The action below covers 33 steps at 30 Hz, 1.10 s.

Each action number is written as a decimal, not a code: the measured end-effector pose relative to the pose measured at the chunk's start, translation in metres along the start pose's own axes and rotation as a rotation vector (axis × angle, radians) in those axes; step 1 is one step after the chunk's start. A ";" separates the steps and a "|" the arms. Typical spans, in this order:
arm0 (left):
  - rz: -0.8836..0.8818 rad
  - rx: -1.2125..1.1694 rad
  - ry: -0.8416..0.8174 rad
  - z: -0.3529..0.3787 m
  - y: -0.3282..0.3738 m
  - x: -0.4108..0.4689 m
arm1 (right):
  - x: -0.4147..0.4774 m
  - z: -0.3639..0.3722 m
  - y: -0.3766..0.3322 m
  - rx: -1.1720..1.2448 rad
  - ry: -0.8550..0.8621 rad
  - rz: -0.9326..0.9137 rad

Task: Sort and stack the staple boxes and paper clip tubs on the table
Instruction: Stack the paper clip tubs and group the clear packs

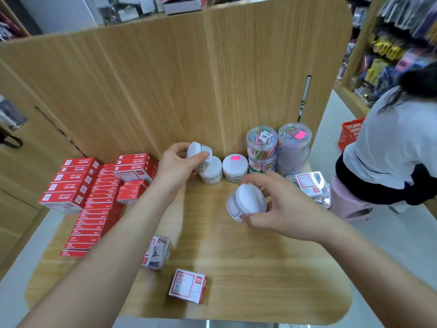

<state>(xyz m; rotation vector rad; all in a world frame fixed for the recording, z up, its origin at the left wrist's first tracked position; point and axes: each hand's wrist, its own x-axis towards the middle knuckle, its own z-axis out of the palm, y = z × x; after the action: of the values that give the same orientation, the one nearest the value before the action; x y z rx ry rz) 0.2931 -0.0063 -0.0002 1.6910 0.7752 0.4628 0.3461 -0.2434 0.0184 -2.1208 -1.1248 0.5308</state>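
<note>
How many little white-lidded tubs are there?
4. First tub held in the left hand; second tub on the table below it; pink-sticker tub beside that; fourth tub in the right hand. Others may be hidden.

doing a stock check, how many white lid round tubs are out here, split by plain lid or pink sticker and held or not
plain lid, held: 2 (left tub in the left hand, right tub in the right hand)
plain lid, on the table: 1 (back tub)
pink sticker on lid, on the table: 1 (pink-sticker tub)
total: 4
</note>
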 end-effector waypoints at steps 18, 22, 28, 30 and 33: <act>0.239 0.552 -0.019 0.015 -0.010 -0.005 | 0.095 -0.003 -0.019 -1.091 0.403 -0.299; 0.260 0.581 -0.006 0.016 -0.012 -0.005 | 0.094 -0.001 -0.012 -1.048 0.466 -0.337; 0.300 0.705 -0.070 0.014 -0.005 -0.011 | 0.058 0.003 -0.027 -0.737 0.467 -0.200; 0.280 0.653 -0.097 0.004 0.004 -0.019 | 0.032 0.012 -0.039 -0.349 0.245 -0.159; 0.287 0.649 -0.124 -0.029 0.013 -0.048 | -0.001 0.040 -0.046 -0.034 -0.268 -0.121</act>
<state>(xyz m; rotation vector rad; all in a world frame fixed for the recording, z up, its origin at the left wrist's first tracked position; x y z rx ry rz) 0.2436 -0.0216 0.0243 2.4313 0.6261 0.3098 0.2949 -0.2104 0.0236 -2.0366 -1.4089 0.7594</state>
